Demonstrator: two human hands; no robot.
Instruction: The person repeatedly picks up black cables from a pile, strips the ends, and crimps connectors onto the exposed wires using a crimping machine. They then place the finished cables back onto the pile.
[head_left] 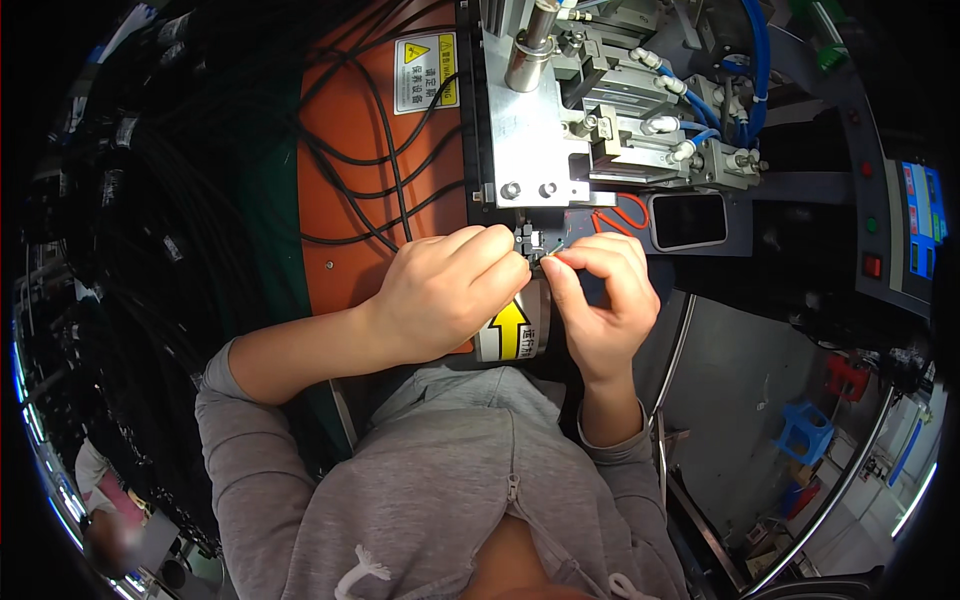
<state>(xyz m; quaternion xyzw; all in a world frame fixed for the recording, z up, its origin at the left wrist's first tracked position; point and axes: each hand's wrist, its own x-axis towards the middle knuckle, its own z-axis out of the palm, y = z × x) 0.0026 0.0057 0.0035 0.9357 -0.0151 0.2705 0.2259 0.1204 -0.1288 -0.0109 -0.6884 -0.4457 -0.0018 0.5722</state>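
My left hand (455,285) is closed beside a small black metal fixture (530,240) at the front of the machine. Its fingers curl inward, and whatever they hold is hidden. On the fixture's other side, my right hand (608,300) pinches with thumb and forefinger. A thin, pale greenish wire (558,247) shows at those fingertips; its far end is too small to make out. Both hands' fingertips nearly meet at the fixture. Just below them is a light panel with a yellow arrow (511,328).
A pneumatic machine (540,140) with cylinders and blue air hoses (760,60) stands ahead. Black cables (385,130) lie over the orange surface (330,215) at left. To the right are a dark phone-like device (689,220), a red cord (632,212) and a control panel (920,220).
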